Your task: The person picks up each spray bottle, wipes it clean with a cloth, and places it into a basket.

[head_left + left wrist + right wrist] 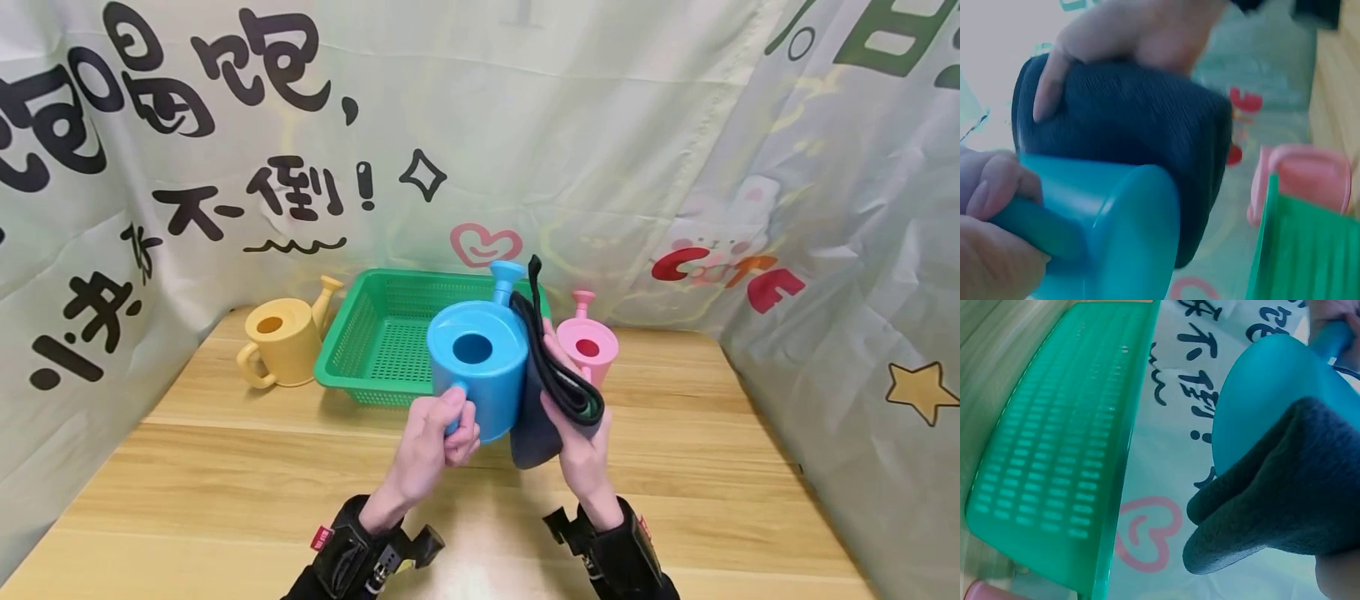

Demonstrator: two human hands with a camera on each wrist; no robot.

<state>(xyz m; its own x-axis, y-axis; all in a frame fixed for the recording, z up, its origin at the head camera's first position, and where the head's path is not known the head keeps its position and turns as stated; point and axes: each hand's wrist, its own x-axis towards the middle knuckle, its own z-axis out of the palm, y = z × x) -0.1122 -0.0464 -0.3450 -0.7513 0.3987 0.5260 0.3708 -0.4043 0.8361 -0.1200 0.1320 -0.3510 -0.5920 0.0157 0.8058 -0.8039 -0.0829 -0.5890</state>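
I have the blue watering can lifted off the desk, at the middle of the head view, just in front of the green basket. My left hand is curled round its handle at the can's 7 o'clock, and my right hand is wrapped round a dark folded cloth, pressing it against the can's side at 3 o'clock. The whole weight of the can seems to hang on that one thin handle, so if I push the cloth too hard, I judge the can could twist in my left hand's hold and swing toward the basket rim. The cloth is bulky, and a loose strap of it stands up near the blue spout; that strap could snag there. The pink watering can stands just behind my right hand at about 1 o'clock, so a wide stroke could knock it over. The yellow watering can at 10 o'clock is well apart and safe.
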